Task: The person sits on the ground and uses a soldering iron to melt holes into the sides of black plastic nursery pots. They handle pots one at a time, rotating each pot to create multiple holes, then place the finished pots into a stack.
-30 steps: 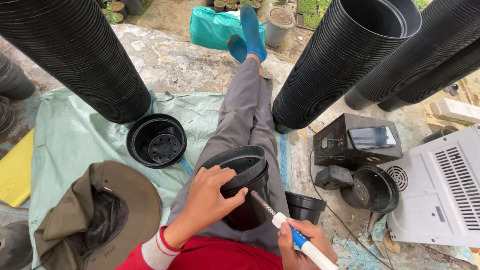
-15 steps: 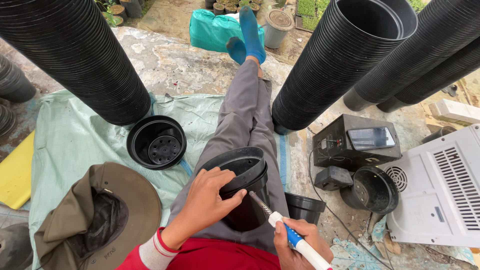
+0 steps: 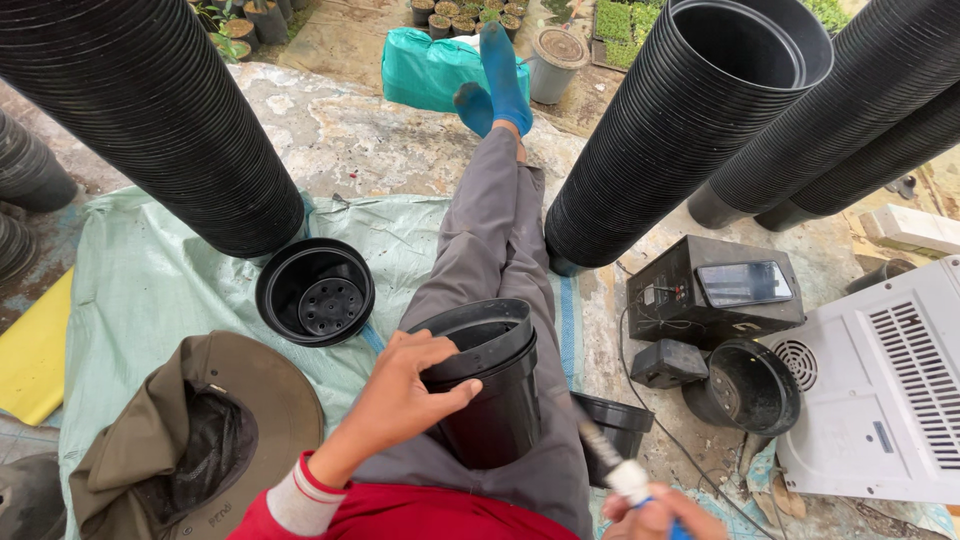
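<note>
Gripping the black pot [image 3: 487, 385] on your lap, your left hand [image 3: 405, 395] has fingers clamped on its rim; your right hand [image 3: 655, 515] is closed around a tool [image 3: 610, 462].

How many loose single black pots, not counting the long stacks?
4, maybe more hidden: the nested pots on the lap under the left hand look like two; one pot on the tarp; one by the speaker box. A partly hidden tub sits beside the leg.
</note>
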